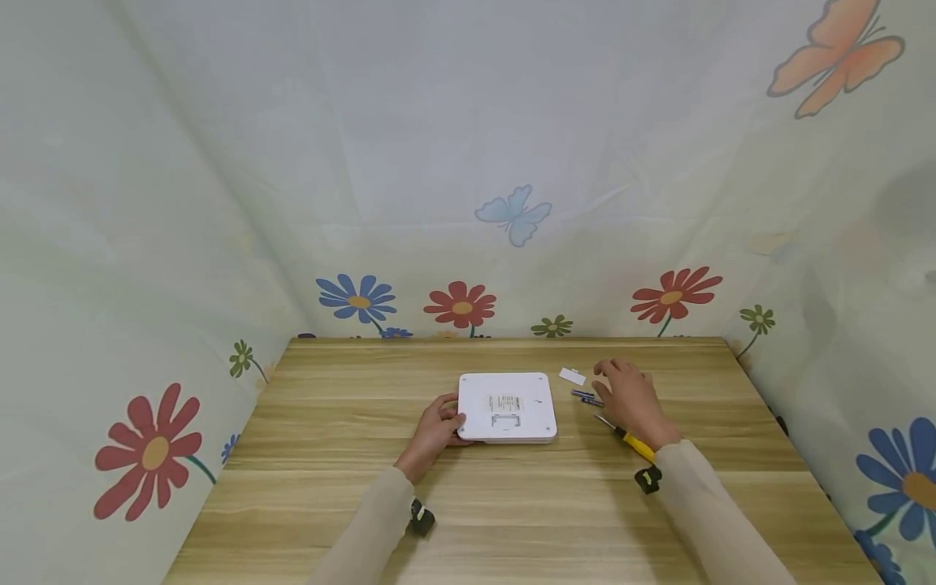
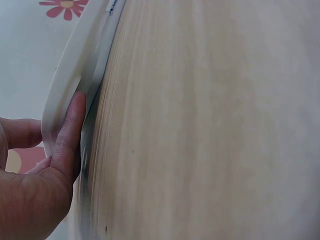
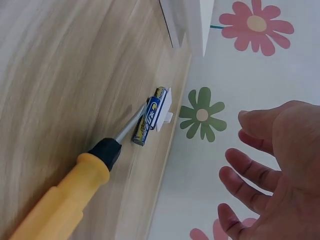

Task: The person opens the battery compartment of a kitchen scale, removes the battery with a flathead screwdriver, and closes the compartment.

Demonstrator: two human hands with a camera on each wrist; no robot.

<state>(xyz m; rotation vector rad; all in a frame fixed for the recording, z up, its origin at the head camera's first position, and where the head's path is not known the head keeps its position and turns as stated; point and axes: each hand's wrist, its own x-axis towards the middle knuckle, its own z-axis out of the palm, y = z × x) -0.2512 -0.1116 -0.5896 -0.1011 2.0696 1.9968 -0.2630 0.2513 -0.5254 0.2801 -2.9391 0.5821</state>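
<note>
A white, flat, square device [image 1: 475,402] [image 2: 67,75] [image 3: 195,20], which looks like a scale, lies underside up, showing a label and a battery compartment [image 1: 506,421]. My left hand [image 1: 433,431] [image 2: 40,195] grips its left edge between thumb and fingers. To the right, my right hand [image 1: 630,396] [image 3: 280,175] hovers with loosely bent fingers, holding nothing. Near its fingertips lie two blue batteries [image 1: 587,398] [image 3: 146,122]. Just behind them is a small white battery cover [image 1: 573,376] [image 3: 166,110] with a tab. A yellow-handled screwdriver [image 1: 638,445] [image 3: 60,205] lies below the right hand.
The wooden tabletop [image 1: 512,504] runs back to a pale curtain [image 1: 439,122] printed with flowers and butterflies, which encloses it at the back and sides. A black wrist camera [image 1: 422,517] sits by the left sleeve, another [image 1: 647,479] by the right.
</note>
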